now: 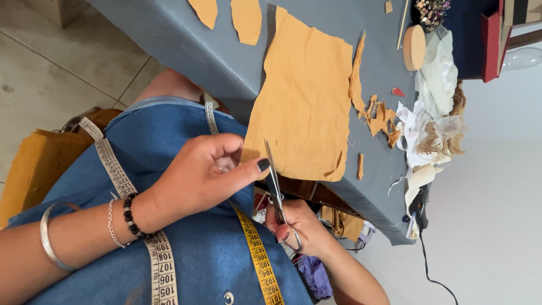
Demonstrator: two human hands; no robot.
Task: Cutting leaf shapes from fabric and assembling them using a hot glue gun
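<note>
left hand (206, 172): pinching the near edge of the mustard fabric piece (305, 96) btw thumb & fingers, dark-polished thumbnail right by the blades; bead bracelet, thin chain & silver bangle (49, 240) on the wrist/forearm.
right hand (299, 226): fingers clenched thru the scissors' handle loops, gripping them from below the table edge.
scissors (275, 186): blades slightly parted, tips at the fabric's near edge, just right of the left thumb.
fabric: lies flat on the grey table (186, 39), near edge hanging off twd the lap; ragged notch at its near-right corner.
step, by my read: a cut starting at the near edge, left hand keeping the cloth taut.
next move calls for: steady tension at the pinch, thumb kept out of the blade line, blades square to the cloth.
lap: blue denim garment (186, 248) w/ white tape measure (132, 209) & yellow tape measure (257, 254) draped over it.
right of fabric: mustard offcuts (378, 116), then a heap of pale scraps (435, 124).
far: two more mustard pieces (231, 17), round wooden disc (414, 47).
</note>
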